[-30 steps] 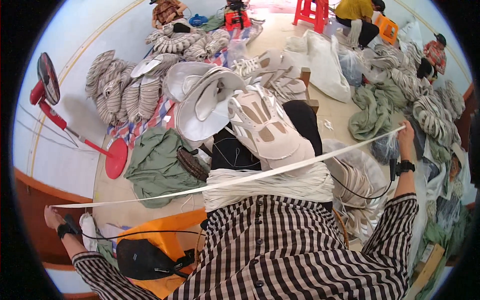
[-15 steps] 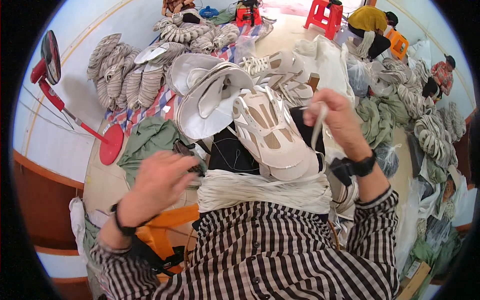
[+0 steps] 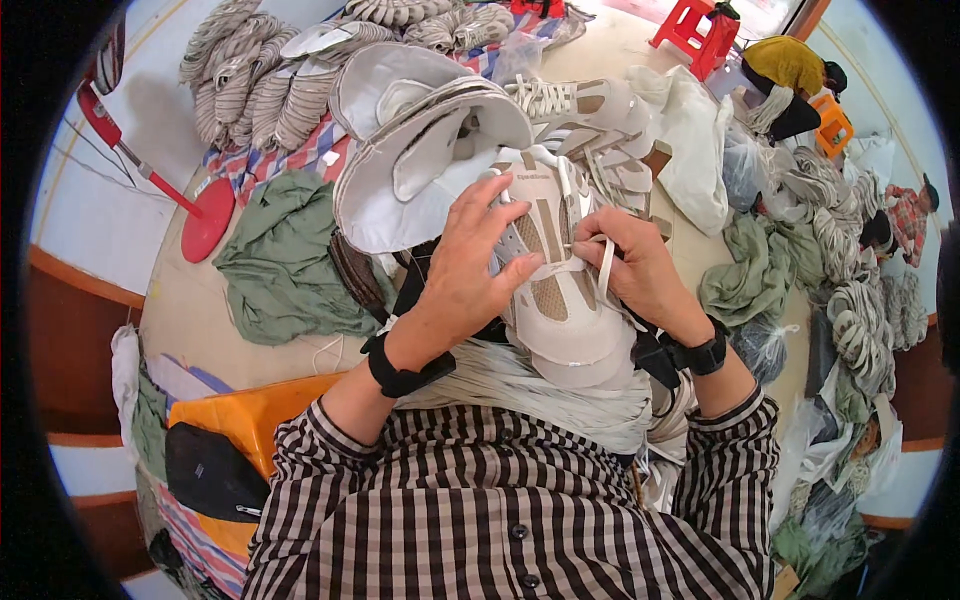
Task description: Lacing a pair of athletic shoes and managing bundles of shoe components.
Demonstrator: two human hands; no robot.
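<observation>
A beige and white shoe upper [image 3: 573, 330] with tan mesh panels rests toe toward me over my lap. My left hand [image 3: 470, 262] lies along its left side, fingers apart and touching the upper near the eyelets. On the opposite side, my right hand [image 3: 640, 270] pinches a white shoelace [image 3: 606, 268] close to the eyelet edge; the lace loops down past the fingers. A stretch of lace crosses the upper between the two hands. The fingertips partly hide the eyelets. Across my lap lies a thick bundle of white laces [image 3: 530, 400].
Beyond the shoe lie stacked grey-white curved pieces [image 3: 440, 170] and more laced uppers [image 3: 590, 110]. Green cloth [image 3: 290, 260] and a red fan base [image 3: 208, 220] are left. An orange stool [image 3: 225, 410] holds a black pouch [image 3: 215, 470]. Bundled uppers and co-workers are at right.
Both hands have come inward onto the shoe upper; my left hand was away to the left. My right hand has lowered with the lace to the eyelet edge. The view has shifted.
</observation>
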